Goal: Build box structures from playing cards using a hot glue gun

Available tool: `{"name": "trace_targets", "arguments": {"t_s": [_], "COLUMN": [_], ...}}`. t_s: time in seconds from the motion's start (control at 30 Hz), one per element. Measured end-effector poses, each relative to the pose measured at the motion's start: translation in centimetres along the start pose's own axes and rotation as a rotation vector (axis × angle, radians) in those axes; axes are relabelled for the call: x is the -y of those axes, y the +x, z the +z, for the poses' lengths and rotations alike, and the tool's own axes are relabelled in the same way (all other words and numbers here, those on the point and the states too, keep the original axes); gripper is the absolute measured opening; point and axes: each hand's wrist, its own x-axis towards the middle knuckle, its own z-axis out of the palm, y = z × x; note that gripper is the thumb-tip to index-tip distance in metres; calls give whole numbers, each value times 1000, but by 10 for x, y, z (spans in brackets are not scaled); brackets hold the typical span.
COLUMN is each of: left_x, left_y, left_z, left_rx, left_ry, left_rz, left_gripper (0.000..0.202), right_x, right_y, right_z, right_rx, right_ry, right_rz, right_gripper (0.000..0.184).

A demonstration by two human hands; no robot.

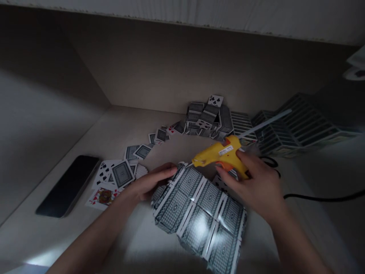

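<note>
My right hand [261, 182] is wrapped round the handle of a yellow hot glue gun [212, 153] with an orange trigger. A long pale glue stick [266, 123] sticks out of its back end. The nozzle points left and down at the top edge of a structure built from playing cards [199, 213], whose blue-grey patterned backs face me. My left hand [155, 179] grips that structure at its upper left corner, thumb on top; the other fingers are mostly hidden behind it. Whether the nozzle touches the cards I cannot tell.
A black phone [67, 186] lies at left, beside loose playing cards [122, 173]. Behind stands another card structure [209, 118]. More card pieces with slatted sides [296, 123] stand at right. A black cord [325, 198] runs off to the right. Walls and an overhead board enclose the surface.
</note>
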Motion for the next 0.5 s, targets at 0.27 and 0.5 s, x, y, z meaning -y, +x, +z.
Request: {"name": "trace_targets", "arguments": {"t_s": [0.27, 0.5], "left_x": [1, 3], "left_y": [1, 1], "left_z": [-1, -4], "left_rx": [-13, 26], "left_ry": [16, 53], "left_rz": [5, 31], "left_gripper": [26, 25], "right_x": [7, 5], "right_y": [18, 22], "right_z": [-3, -8], "right_rx": [127, 161], "right_ry": [15, 44], "right_rz": [-99, -122], "right_gripper": [31, 26]}}
